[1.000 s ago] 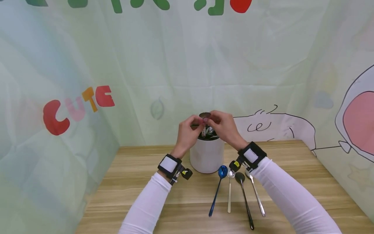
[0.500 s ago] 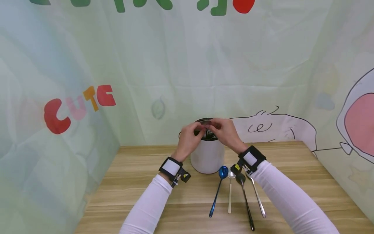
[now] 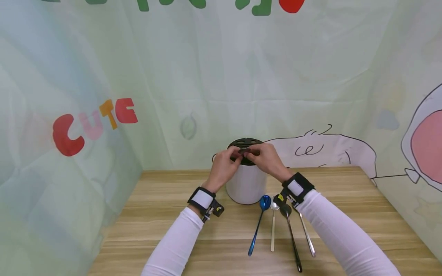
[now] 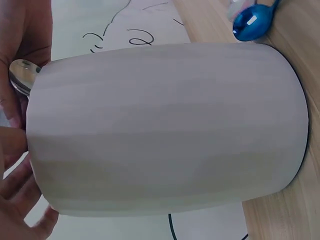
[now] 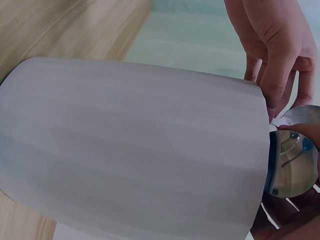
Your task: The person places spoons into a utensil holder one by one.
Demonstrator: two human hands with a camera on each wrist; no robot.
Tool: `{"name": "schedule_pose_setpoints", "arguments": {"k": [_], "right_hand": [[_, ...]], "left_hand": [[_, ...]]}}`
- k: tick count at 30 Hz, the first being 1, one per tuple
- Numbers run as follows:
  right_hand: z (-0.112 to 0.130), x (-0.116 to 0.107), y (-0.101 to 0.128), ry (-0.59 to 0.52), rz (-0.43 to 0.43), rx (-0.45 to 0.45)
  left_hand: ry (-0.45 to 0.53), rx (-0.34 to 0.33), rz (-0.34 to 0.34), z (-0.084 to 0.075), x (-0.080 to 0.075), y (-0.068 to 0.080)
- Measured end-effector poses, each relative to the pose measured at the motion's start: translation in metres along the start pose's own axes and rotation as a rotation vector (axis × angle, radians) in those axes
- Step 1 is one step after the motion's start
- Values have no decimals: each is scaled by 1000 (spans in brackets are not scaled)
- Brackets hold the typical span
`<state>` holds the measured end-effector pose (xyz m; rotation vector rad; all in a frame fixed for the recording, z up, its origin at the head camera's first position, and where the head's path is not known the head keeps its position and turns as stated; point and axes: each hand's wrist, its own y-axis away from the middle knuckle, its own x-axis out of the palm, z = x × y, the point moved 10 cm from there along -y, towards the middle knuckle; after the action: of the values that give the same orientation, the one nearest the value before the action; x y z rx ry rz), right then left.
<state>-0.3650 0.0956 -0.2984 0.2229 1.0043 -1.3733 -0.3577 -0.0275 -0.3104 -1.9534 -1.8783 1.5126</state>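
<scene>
A white canister [image 3: 246, 186] with a black slotted top [image 3: 246, 141] stands upright on the table. Over its mouth both hands meet at a silver spoon, whose bowl [image 3: 244, 151] faces up between the fingertips. My left hand [image 3: 222, 166] pinches it from the left; my right hand [image 3: 269, 159] pinches it from the other side. The spoon's handle is hidden inside the canister. Close by the fingers, the right wrist view has two shiny bowls, one round spoon bowl [image 5: 292, 165] at the rim and a second silver one [image 5: 300, 116] beside it.
Near the canister's front right lie a blue spoon [image 3: 257, 226], a spoon with a cream handle [image 3: 272, 232], a black spoon [image 3: 292, 239] and a silver spoon [image 3: 306, 234]. Behind the wooden table [image 3: 165, 230] hangs a printed cloth [image 3: 193, 76].
Both hands have come down slightly toward the canister, and the spoon's bowl has sunk from above the rim to the mouth. The slotted top shows more now.
</scene>
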Motion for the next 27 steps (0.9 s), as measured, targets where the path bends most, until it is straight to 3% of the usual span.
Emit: {"name": "schedule_pose_setpoints", "arguments": {"k": [12,27], "right_hand": [[11,-1,3,131,-28,-6],[11,-2,19,94,18,-18]], "left_hand": [[-47,-20,6,-4,-1,0],[-11,-8,19,-6,-2,6]]}}
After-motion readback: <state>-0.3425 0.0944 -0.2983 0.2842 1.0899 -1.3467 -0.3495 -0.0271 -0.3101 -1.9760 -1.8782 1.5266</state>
